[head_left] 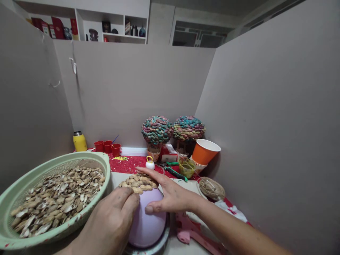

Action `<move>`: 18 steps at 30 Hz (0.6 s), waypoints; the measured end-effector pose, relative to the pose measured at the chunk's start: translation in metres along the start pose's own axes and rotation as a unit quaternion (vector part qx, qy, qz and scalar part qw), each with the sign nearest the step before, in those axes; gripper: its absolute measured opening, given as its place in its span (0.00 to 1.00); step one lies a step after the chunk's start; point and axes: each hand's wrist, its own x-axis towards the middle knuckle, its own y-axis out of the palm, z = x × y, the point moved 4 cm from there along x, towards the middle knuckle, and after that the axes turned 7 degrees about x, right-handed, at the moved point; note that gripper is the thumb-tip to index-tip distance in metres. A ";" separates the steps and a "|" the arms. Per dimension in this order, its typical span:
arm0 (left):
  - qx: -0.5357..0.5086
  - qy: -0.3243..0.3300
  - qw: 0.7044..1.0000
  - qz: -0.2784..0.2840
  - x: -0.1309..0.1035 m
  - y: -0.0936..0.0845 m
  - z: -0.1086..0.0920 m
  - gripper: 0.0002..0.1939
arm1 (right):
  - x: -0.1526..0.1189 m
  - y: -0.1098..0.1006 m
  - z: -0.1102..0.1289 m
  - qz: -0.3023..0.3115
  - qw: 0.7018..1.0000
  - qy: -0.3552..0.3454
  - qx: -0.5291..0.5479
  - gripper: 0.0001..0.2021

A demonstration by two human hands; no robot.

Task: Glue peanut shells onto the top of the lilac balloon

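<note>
A purple ball (148, 226) sits in a round rim at the lower middle, its far top side covered with peanut shells (142, 181). My right hand (170, 193) is spread over the ball's right side, thumb on the purple surface and fingers reaching along the shells. At the ball's left side, my left hand (114, 212) has its fingers bent and pressed together near the edge of the shells. Whatever those fingertips hold, if anything, is hidden. A green basket (106, 170) full of loose peanut shells (58, 198) stands to the left.
Behind are two colourful balls on stands (156, 130), orange cups (204, 153), green-handled pliers (175, 173), red cups (107, 146) and a yellow bottle (80, 141). A pink glue gun (190, 228) and coiled twine (211, 188) lie right. Grey panels (132, 81) surround the table.
</note>
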 end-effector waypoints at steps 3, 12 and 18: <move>-0.009 0.008 1.000 -0.012 0.001 -0.002 -0.001 0.18 | 0.000 -0.001 0.002 -0.001 1.000 0.002 0.008 0.51; -0.057 -0.017 0.998 -0.038 0.005 0.000 0.001 0.15 | -0.002 -0.001 0.001 0.001 1.000 0.011 0.016 0.51; -0.133 -0.059 0.984 -0.101 -0.003 -0.011 0.007 0.14 | -0.003 -0.001 -0.001 0.000 1.000 0.012 0.016 0.50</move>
